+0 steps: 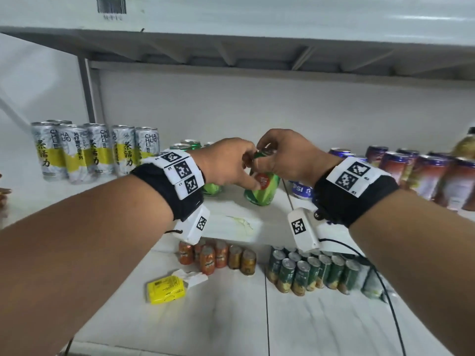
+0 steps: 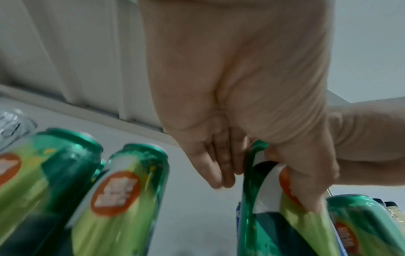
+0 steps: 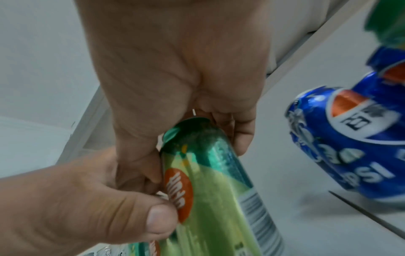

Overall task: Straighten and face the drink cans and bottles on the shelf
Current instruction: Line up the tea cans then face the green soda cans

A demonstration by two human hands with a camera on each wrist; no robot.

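Observation:
A green can (image 1: 264,191) with an orange round logo stands mid-shelf, and both hands hold it. My left hand (image 1: 249,173) pinches its side: the thumb (image 2: 306,181) presses on the logo and the fingers (image 2: 219,164) curl behind the can (image 2: 258,216). My right hand (image 1: 267,156) grips the top rim from above, fingers curled over the lid of the can (image 3: 208,181). The lid is hidden under that hand. More green cans (image 2: 122,190) stand to the left and one (image 2: 361,225) close on the right.
Silver-and-yellow tea cans (image 1: 95,150) fill the left of the shelf. Blue Pepsi cans (image 3: 350,147) and dark red cans (image 1: 424,176) stand to the right. The upper shelf board (image 1: 231,47) hangs low overhead. Below are orange cans (image 1: 218,258), dark green cans (image 1: 308,271) and a yellow packet (image 1: 165,289).

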